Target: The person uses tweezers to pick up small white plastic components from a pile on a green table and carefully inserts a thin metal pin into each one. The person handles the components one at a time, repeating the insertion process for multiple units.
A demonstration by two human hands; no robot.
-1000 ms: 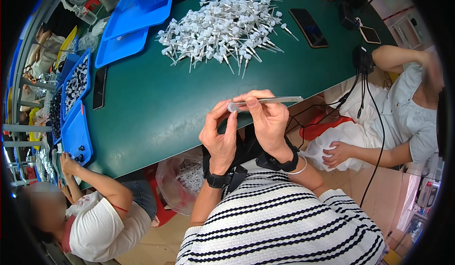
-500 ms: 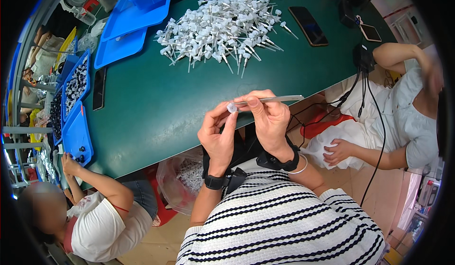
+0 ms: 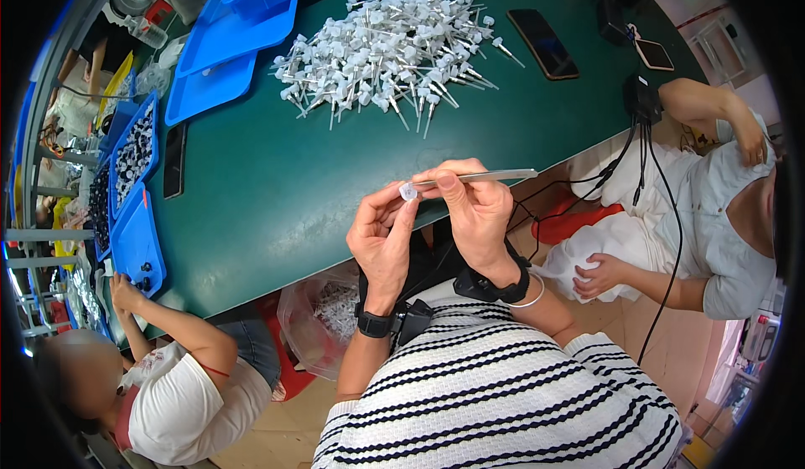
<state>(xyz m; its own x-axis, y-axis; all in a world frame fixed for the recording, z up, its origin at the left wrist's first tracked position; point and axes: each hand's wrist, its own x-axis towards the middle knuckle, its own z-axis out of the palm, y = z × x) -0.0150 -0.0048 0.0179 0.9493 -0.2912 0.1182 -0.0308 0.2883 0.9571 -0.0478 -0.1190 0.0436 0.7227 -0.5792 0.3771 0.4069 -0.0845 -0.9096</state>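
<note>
Above the near edge of the table, my left hand [image 3: 385, 238] pinches a small translucent white plastic part [image 3: 408, 191] between thumb and fingertips. My right hand [image 3: 478, 217] is closed on slim metal tweezers [image 3: 516, 174], whose broad end sticks out to the right. The tweezers' tip reaches the plastic part, but fingers hide just where it touches. Beyond my hands lies a large pile of white plastic parts with thin metal stems [image 3: 386, 54]. Each of my wrists carries a black strap.
Blue trays [image 3: 214, 88] stand at the far left; a blue bin [image 3: 134, 155] holds dark parts. Phones lie left [image 3: 175, 160] and right [image 3: 543, 43]. Black cables [image 3: 650, 150] hang at the right edge. A bag of parts [image 3: 323, 318] sits below. Co-workers [image 3: 180, 377] flank me on both sides.
My left hand has shifted very slightly left with the plastic part; my right hand stays put with the tweezers. The co-worker on the right has moved an arm and leaned.
</note>
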